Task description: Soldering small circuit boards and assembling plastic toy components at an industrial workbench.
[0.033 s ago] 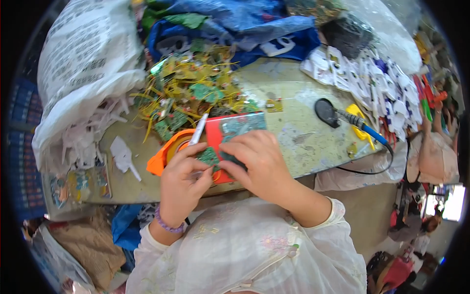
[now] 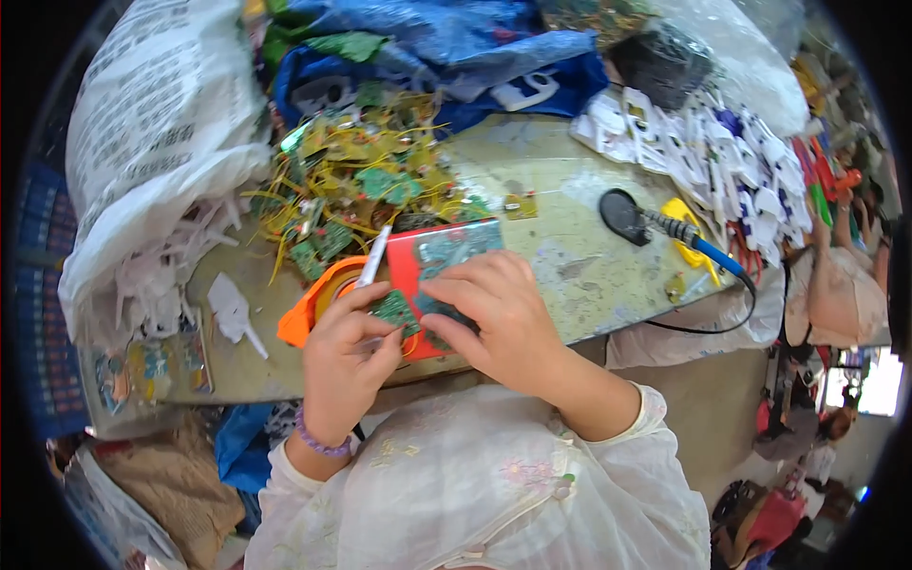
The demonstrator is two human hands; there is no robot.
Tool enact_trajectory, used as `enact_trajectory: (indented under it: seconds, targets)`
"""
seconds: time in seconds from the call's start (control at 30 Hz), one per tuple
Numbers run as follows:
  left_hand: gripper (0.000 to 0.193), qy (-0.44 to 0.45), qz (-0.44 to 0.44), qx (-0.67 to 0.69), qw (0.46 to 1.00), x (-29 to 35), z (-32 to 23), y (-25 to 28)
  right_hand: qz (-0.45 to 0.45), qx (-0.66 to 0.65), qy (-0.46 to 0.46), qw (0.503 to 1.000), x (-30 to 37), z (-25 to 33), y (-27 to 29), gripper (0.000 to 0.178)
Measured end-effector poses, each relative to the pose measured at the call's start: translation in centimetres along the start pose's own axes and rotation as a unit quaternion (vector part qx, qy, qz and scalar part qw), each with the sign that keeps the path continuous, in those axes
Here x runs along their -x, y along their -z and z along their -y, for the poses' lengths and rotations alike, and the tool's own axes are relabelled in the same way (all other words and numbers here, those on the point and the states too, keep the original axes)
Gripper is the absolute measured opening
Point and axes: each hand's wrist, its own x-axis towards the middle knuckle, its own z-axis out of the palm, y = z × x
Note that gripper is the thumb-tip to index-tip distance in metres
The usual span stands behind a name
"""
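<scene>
My left hand [image 2: 347, 351] pinches a small green circuit board [image 2: 393, 310] between thumb and fingers, a purple beaded band round its wrist. My right hand [image 2: 494, 309] is close at the board's right side, its thumb and index finger apart with nothing visible between them. Whether its thumb touches the board's edge I cannot tell. Under both hands lies a flat red item [image 2: 403, 268] with a grey-blue face. To its left sits an orange holder [image 2: 302, 318] with a rounded frame, and a slim white stick [image 2: 376, 255] leans over it.
Beyond the hands, circuit boards with yellow wires [image 2: 351, 180] are heaped. A white sack [image 2: 157, 123] of translucent plastic parts stands left. A soldering iron [image 2: 698, 242] with blue handle lies right, below piled white plastic casings [image 2: 703, 152]. A white plastic piece [image 2: 233, 309] lies left.
The whole view has shifted slightly, with the table's things a little further left. My right fingertips sit slightly further from the board. My left hand still pinches it.
</scene>
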Motion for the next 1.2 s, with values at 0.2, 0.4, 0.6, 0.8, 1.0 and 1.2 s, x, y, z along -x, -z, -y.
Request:
enact_trajectory:
  seconds: [0.2,0.4,0.6,0.8,1.0,1.2]
  targets:
    - [0.006,0.000,-0.012,0.026,1.000,0.2,0.5,-0.3,-0.451,-0.250,-0.272,0.812,6.5,-6.0,5.4,0.021]
    - [0.008,-0.008,0.010,0.023,1.000,0.0,0.3,-0.3,-0.562,-0.048,-0.301,0.769,8.8,-9.7,11.7,0.039]
    - [0.008,0.018,0.027,0.069,0.997,0.2,0.6,-0.1,-0.531,-0.120,-0.326,0.773,8.7,-11.2,13.6,0.027]
    - [0.009,0.017,0.025,0.109,0.994,0.4,1.2,-0.3,-0.508,-0.066,-0.332,0.792,8.6,-11.3,14.1,0.029]
    - [0.006,0.068,0.019,0.186,0.980,0.6,1.4,-0.7,-0.600,0.055,-0.299,0.740,9.9,-8.4,19.6,0.028]
    - [0.005,0.047,0.023,0.122,0.991,0.4,0.7,-0.8,-0.406,0.698,-0.098,0.582,10.5,-1.3,18.5,0.023]
